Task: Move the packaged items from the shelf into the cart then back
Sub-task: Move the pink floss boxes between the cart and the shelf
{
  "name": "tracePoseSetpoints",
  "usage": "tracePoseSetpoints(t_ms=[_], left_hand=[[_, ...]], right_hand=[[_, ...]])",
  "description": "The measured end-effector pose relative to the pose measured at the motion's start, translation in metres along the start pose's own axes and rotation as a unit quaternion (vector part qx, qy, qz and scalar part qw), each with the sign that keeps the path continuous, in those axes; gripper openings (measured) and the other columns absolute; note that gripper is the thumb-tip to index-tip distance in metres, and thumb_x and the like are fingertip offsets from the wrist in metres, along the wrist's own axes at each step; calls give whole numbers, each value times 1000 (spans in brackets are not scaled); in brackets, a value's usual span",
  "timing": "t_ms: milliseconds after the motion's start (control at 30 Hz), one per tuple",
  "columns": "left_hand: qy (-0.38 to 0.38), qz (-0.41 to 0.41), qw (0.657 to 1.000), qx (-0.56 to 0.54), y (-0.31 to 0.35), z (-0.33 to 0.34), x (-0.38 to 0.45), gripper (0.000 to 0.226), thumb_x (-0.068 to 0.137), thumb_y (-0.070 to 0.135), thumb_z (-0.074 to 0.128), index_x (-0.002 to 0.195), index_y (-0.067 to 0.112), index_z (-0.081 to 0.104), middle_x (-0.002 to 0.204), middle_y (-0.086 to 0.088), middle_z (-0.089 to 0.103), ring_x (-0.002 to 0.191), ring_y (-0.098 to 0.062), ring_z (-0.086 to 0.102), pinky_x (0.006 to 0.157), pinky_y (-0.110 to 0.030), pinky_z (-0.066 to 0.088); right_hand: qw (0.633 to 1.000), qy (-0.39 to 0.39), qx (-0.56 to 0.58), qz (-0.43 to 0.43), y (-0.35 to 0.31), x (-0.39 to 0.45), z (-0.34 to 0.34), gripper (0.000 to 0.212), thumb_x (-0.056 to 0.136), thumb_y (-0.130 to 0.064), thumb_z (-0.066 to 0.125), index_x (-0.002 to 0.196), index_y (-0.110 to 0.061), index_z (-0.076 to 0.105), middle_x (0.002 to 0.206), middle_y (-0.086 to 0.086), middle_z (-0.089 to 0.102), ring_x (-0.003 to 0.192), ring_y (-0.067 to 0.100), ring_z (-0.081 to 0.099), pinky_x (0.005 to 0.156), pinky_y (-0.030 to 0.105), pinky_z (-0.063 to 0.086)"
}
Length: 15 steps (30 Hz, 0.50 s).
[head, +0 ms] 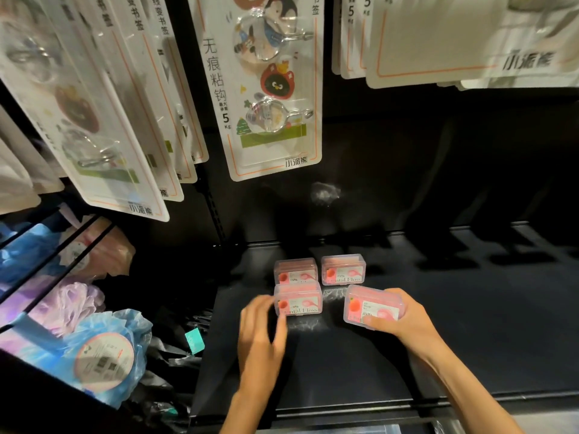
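The right hand (pixel 404 317) grips a clear floss box (pixel 371 306) of pink picks on the black shelf (pixel 470 324); the blurred left hand (pixel 261 324), fingers loosely spread, touches the front-left box (pixel 297 300). Two more boxes (pixel 343 270) sit just behind it, under hanging hook packs (pixel 269 89).

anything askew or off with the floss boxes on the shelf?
One. The front-right floss box sits tilted out of line with the other three boxes, which lie square; the right hand grips it. The left hand touches the front-left box. No damage shows.
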State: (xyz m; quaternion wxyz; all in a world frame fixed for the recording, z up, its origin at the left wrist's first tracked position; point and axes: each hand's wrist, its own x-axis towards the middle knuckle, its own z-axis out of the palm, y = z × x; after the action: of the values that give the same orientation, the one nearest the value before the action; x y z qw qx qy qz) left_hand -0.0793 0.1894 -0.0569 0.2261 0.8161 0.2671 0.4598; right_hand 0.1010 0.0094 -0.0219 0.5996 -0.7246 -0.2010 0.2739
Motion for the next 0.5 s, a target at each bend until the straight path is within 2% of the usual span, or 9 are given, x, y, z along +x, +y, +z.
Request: tracePoseSetpoints(t_ms=[33, 100, 167, 233, 300, 400, 500], left_hand=[[-43, 80, 996, 14, 3, 0, -4, 27, 89, 20, 59, 113, 8, 62, 116, -2, 60, 111, -13, 52, 102, -15, 34], [-165, 215, 961, 49, 4, 6, -13, 33, 89, 27, 56, 116, 11, 64, 118, -2, 62, 112, -15, 55, 103, -22, 37], [-250, 296, 919, 76, 5, 14, -22, 35, 89, 33, 56, 117, 14, 65, 121, -2, 63, 113, -16, 56, 104, -25, 38], [-292, 319, 899, 70, 5, 18, -28, 33, 89, 37, 56, 113, 15, 67, 119, -2, 63, 112, -16, 57, 103, -26, 38], [-313, 326, 889, 76, 7, 18, -28, 32, 89, 39, 55, 108, 16, 68, 115, -1, 64, 109, -15, 57, 102, -24, 37], [-323, 329, 881, 106, 9, 16, -26, 33, 88, 44, 53, 105, 20, 68, 115, 3, 64, 109, -12, 56, 101, -21, 36], [-341, 316, 878, 116, 12, 14, -26, 35, 86, 46, 51, 106, 24, 69, 116, 6, 64, 110, -9, 57, 99, -21, 42]], right_hand=[[1000, 5, -16, -8, 0, 5, -1, 55, 57, -13, 91, 102, -12, 59, 92, 5, 69, 77, 11, 65, 58, 13, 49], [999, 7, -40, -16, 2, 15, -2, 47, 62, -2, 87, 99, -11, 59, 90, 5, 68, 73, 7, 64, 57, 11, 48], [998, 3, -54, -18, 5, 22, -2, 46, 62, -1, 86, 96, -11, 58, 87, 3, 67, 66, -2, 62, 58, 10, 48], [998, 2, -62, -19, 10, 27, -1, 46, 61, 0, 86, 95, -12, 58, 85, 2, 66, 64, -2, 61, 57, 9, 47], [997, 1, -70, -22, 16, 30, -1, 46, 61, 1, 86, 95, -11, 58, 85, 3, 65, 68, 4, 60, 58, 10, 47], [997, 3, -77, -30, 23, 33, -2, 45, 62, 1, 86, 95, -11, 58, 84, 2, 65, 71, 8, 59, 58, 10, 47], [995, 7, -94, -37, 26, 33, -2, 44, 61, -1, 87, 94, -12, 59, 84, 0, 66, 74, 10, 60, 61, 11, 47]])
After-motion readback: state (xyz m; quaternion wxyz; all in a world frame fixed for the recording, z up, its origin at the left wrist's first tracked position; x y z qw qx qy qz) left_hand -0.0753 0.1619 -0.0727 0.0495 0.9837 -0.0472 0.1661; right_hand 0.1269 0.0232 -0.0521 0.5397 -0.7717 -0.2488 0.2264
